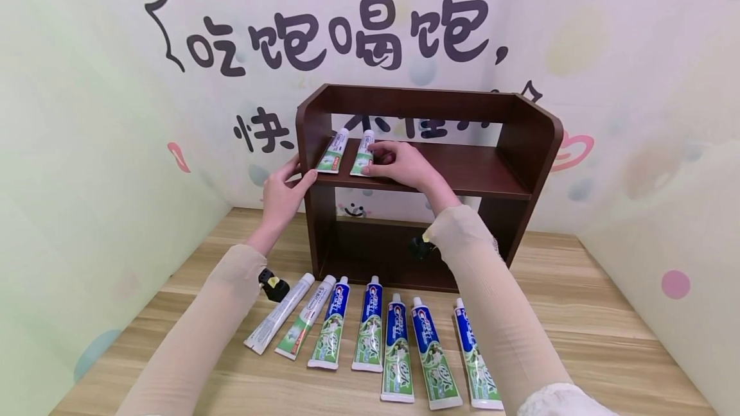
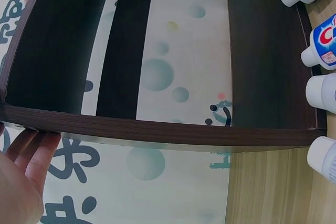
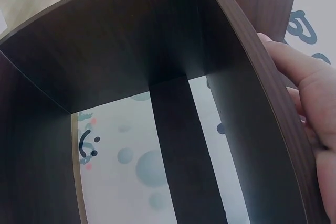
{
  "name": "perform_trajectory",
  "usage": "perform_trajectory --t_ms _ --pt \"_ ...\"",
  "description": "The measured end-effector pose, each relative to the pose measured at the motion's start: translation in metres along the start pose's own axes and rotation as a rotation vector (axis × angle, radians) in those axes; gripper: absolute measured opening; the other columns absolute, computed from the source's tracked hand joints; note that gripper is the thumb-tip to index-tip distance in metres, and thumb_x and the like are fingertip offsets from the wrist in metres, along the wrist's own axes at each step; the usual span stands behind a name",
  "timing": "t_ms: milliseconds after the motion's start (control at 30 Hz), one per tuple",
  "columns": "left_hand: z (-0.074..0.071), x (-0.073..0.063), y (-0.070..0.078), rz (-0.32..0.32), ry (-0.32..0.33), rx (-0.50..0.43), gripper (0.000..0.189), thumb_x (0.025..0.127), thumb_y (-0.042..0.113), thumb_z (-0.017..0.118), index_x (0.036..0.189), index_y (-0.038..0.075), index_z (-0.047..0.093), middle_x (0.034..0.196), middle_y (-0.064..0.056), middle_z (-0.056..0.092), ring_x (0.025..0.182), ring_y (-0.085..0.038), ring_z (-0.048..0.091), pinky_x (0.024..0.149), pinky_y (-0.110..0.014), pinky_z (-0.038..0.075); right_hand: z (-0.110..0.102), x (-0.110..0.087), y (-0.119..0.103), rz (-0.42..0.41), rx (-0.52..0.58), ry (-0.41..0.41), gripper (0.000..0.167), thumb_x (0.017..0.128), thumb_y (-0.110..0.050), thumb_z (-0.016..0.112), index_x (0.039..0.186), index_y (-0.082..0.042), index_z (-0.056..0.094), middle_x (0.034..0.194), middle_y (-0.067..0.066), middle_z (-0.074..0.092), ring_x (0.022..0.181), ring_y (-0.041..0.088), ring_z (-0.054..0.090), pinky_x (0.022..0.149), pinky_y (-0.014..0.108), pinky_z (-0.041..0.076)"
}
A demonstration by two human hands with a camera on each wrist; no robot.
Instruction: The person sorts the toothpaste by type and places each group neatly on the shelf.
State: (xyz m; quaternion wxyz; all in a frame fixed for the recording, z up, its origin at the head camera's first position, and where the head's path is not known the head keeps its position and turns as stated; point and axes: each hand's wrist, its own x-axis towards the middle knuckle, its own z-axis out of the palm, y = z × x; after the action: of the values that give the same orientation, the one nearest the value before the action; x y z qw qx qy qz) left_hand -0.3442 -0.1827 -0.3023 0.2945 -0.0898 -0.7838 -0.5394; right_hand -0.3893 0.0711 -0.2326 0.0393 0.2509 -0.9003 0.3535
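Observation:
On the upper board of a dark brown wooden shelf (image 1: 462,169), two green-and-white toothpaste tubes lean side by side, caps up. My right hand (image 1: 401,164) holds the right-hand tube (image 1: 362,154), with the thumb low on it and curled fingers at its right edge. The other tube (image 1: 332,154) stands by the left side panel. My left hand (image 1: 282,196) touches that side panel (image 2: 157,132), the thumb at its front edge and straight fingers along its outer face. In the right wrist view, the shelf's board hides the held tube and part of my right hand (image 3: 312,98).
Several toothpaste tubes lie in a row on the wooden table before the shelf: blue-and-green ones (image 1: 370,326) in the middle and right, a green-and-white one (image 1: 306,318) and a mostly white one (image 1: 280,314) at left. A patterned wall (image 1: 231,108) stands behind.

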Motion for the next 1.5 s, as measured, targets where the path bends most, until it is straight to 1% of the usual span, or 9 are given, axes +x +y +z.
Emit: perform_trajectory --t_ms 233,500,733,933,1100,1267,1400,1500 --pt "0.0 0.0 0.0 0.0 0.001 -0.007 0.053 0.091 0.027 0.068 0.141 0.014 0.056 0.131 -0.016 0.066 0.111 -0.034 0.069 0.094 -0.043 0.057 -0.001 0.0 0.0 -0.002 0.04 0.013 0.06 0.086 -0.041 0.074 0.138 -0.018 0.056 0.129 0.007 0.061 0.109 0.023 0.054 0.097 0.038 0.049" --pt "0.0 -0.001 0.0 0.0 0.0 -0.009 0.054 0.092 0.027 0.068 0.142 0.013 0.055 0.133 -0.016 0.065 0.115 -0.033 0.068 0.095 -0.043 0.057 -0.002 0.0 0.001 -0.006 0.091 0.024 0.056 0.088 -0.037 0.074 0.137 -0.016 0.057 0.128 0.007 0.062 0.107 0.022 0.055 0.095 0.037 0.048" --pt "0.001 -0.001 0.0 0.0 -0.002 -0.003 0.053 0.091 0.026 0.068 0.141 0.013 0.056 0.132 -0.016 0.066 0.111 -0.032 0.07 0.093 -0.042 0.057 0.0 -0.001 0.001 -0.019 0.094 0.063 0.05 0.089 -0.034 0.072 0.135 -0.017 0.059 0.126 0.006 0.063 0.107 0.021 0.057 0.094 0.037 0.049" --pt "0.0 -0.001 0.001 0.005 0.005 0.005 0.053 0.091 0.026 0.068 0.141 0.013 0.056 0.131 -0.016 0.066 0.111 -0.031 0.07 0.092 -0.041 0.058 -0.001 -0.003 -0.002 -0.076 0.088 0.127 0.044 0.093 -0.031 0.069 0.133 -0.016 0.06 0.124 0.006 0.065 0.106 0.02 0.059 0.096 0.036 0.051" --pt "0.0 0.0 0.001 0.008 0.003 -0.002 0.053 0.092 0.027 0.068 0.141 0.013 0.056 0.133 -0.015 0.065 0.115 -0.03 0.068 0.094 -0.041 0.057 -0.01 -0.014 -0.01 -0.117 0.088 0.179 0.041 0.093 -0.029 0.068 0.132 -0.017 0.061 0.128 0.006 0.063 0.109 0.02 0.059 0.098 0.037 0.051" --pt "0.0 0.0 0.0 0.003 0.01 -0.001 0.053 0.092 0.027 0.067 0.141 0.012 0.055 0.133 -0.015 0.065 0.118 -0.03 0.066 0.095 -0.042 0.057 -0.02 -0.029 -0.016 -0.143 0.083 0.215 0.041 0.094 -0.03 0.067 0.133 -0.02 0.06 0.131 0.004 0.062 0.111 0.018 0.06 0.094 0.037 0.055" --pt "0.0 0.001 -0.001 0.007 0.009 -0.001 0.053 0.092 0.027 0.068 0.141 0.012 0.056 0.132 -0.017 0.065 0.117 -0.032 0.067 0.094 -0.042 0.057 -0.027 -0.043 -0.017 -0.167 0.073 0.239 0.041 0.093 -0.031 0.068 0.132 -0.021 0.06 0.13 0.001 0.063 0.107 0.016 0.061 0.088 0.034 0.056" --pt "0.0 0.001 -0.001 0.011 0.007 0.002 0.053 0.091 0.028 0.068 0.141 0.012 0.056 0.132 -0.015 0.065 0.117 -0.031 0.067 0.093 -0.042 0.057 -0.03 -0.055 -0.016 -0.19 0.074 0.238 0.041 0.093 -0.029 0.069 0.132 -0.019 0.06 0.127 0.004 0.064 0.103 0.016 0.06 0.086 0.033 0.054"
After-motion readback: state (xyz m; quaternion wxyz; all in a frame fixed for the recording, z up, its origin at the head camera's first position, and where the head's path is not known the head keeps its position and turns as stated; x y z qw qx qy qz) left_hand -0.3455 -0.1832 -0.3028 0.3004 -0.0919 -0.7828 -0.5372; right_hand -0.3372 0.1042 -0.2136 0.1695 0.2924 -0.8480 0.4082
